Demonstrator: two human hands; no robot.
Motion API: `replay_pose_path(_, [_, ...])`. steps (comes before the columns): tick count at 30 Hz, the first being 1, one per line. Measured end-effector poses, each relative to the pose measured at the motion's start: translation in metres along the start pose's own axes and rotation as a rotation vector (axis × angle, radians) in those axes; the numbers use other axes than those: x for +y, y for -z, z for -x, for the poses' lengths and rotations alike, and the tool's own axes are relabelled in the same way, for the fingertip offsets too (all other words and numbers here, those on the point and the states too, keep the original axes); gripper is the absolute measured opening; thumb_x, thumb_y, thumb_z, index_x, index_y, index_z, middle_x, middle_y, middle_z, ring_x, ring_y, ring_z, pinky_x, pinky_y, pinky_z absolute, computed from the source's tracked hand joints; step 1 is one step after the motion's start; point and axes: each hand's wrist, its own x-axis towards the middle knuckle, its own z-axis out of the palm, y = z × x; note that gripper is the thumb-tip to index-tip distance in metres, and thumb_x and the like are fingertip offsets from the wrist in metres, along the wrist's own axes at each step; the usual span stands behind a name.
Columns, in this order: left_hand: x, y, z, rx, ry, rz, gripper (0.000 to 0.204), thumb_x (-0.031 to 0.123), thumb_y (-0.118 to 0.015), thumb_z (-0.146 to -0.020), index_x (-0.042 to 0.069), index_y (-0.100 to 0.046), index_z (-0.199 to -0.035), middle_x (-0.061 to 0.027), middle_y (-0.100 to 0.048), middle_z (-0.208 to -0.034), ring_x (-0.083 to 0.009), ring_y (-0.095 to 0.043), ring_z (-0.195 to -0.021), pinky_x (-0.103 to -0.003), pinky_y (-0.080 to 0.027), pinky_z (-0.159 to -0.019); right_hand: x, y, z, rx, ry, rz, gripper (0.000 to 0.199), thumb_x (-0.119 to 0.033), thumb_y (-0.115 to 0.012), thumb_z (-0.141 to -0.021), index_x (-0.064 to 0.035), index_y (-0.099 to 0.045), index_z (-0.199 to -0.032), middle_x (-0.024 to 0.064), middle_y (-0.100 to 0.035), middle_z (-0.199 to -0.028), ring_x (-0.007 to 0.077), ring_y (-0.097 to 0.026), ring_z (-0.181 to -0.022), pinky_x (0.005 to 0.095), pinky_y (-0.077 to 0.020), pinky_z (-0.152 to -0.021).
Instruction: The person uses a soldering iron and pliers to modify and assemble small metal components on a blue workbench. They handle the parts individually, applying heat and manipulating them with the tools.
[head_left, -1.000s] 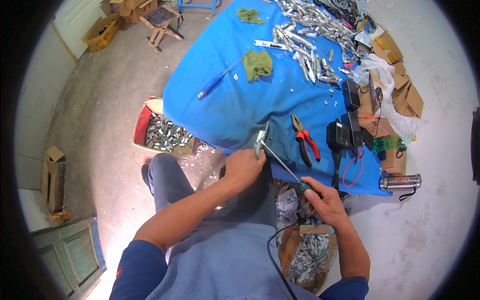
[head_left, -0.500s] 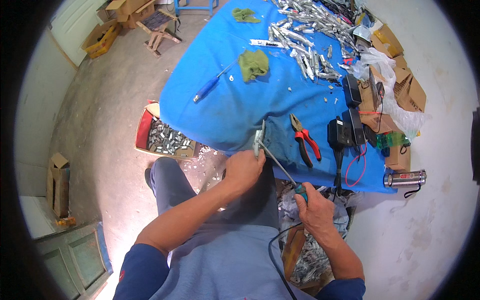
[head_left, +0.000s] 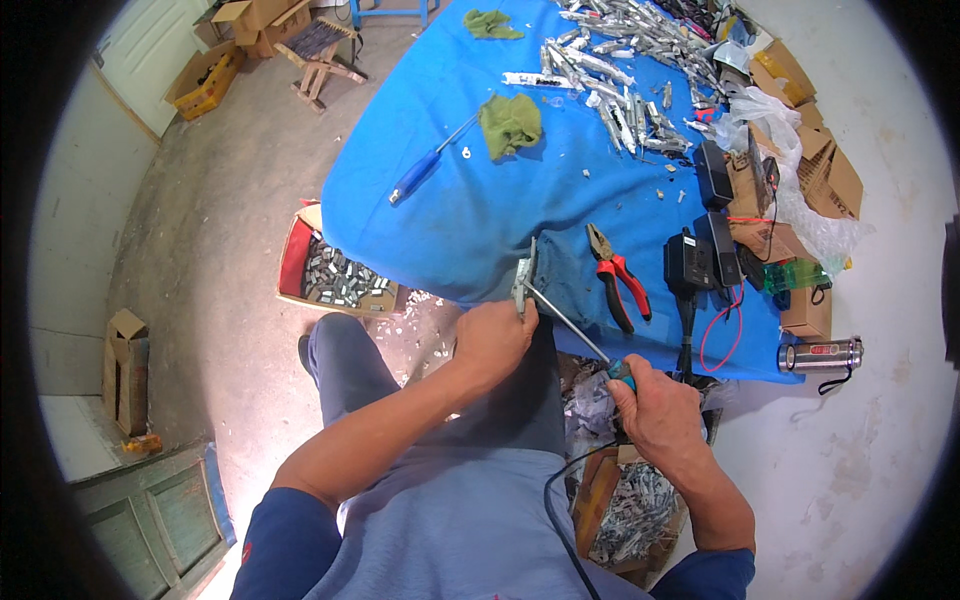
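My left hand (head_left: 497,342) is closed on a narrow silver-grey metal piece (head_left: 522,279), held upright at the near edge of the blue-covered table. In my right hand (head_left: 660,408) is a screwdriver (head_left: 572,328) with a teal and black handle. Its shaft slants up to the left, and the tip meets the metal piece just above my left fingers. The exact contact is too small to make out. Right of the piece lie red-handled pliers (head_left: 618,280), jaws pointing away from me.
Many silver metal pieces (head_left: 625,110) are heaped at the table's far right. A blue-handled screwdriver (head_left: 414,180) and a green cloth (head_left: 510,126) lie further left. Black adapters (head_left: 688,262) with cables and a metal flask (head_left: 820,355) line the right side. A box of small parts (head_left: 290,262) stands left, on the floor.
My right hand has shifted a little to the right with the screwdriver, its tip staying at the metal piece. My left hand keeps its hold. The whole view has moved slightly.
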Motion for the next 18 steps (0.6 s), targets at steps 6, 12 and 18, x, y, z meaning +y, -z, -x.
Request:
replay_pose_path(6, [0.003,0.005,-0.001,-0.031,0.005,-0.02,0.051,0.036,-0.046,-0.098,-0.002,-0.065,-0.069,-0.0256,-0.063,-0.067,-0.0453,-0.063,-0.067,-0.055,-0.05,-0.066,0.022,-0.026,-0.002,-0.055,-0.054,-0.311,0.036,-0.039,-0.057,-0.096,-0.008,-0.06,-0.113,0.0206,-0.067,-0.081,0.0444,-0.063,-0.074,0.0503,-0.0487,-0.063])
replay_pose_path(12, [0.006,0.007,-0.001,-0.061,0.055,0.015,0.054,0.038,-0.045,-0.098,-0.004,-0.066,-0.071,-0.0271,-0.063,-0.07,-0.046,-0.064,-0.072,-0.055,-0.05,-0.07,0.031,-0.055,0.001,-0.094,-0.122,-0.591,0.036,-0.038,-0.055,-0.098,-0.0066,-0.062,-0.113,0.018,-0.066,-0.078,0.0385,-0.066,-0.074,0.044,-0.0491,-0.064])
replay_pose_path(18, [0.007,0.005,-0.003,-0.063,0.101,-0.014,0.059,0.043,-0.045,-0.098,-0.005,-0.066,-0.069,-0.0277,-0.064,-0.071,-0.0465,-0.064,-0.075,-0.054,-0.05,-0.072,0.039,-0.068,-0.002,-0.264,-0.232,-0.958,0.037,-0.035,-0.053,-0.1,-0.001,-0.063,-0.11,0.0052,-0.059,-0.069,0.0152,-0.059,-0.065,0.0317,-0.0479,-0.062])
